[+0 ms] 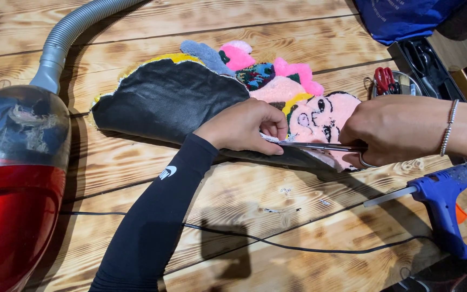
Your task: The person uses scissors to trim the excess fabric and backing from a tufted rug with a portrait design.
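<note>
A scorched plank table [277,227] fills the frame. At center, the left hand [244,127] pinches the folded rug [190,97]; the right hand [393,130] grips scissors [320,146]. A red vacuum [12,178] stands at left, a blue glue gun [441,200] lower right.

Warm, bright light falls from above and a little behind me, so my left arm [152,227] throws a soft dark shadow onto the wooden surface [277,216]. The red vacuum cleaner [12,184] shows dull glare on its dome. Focus is sharp throughout; the edges bend slightly, and the far-right corner sits dim.
</note>
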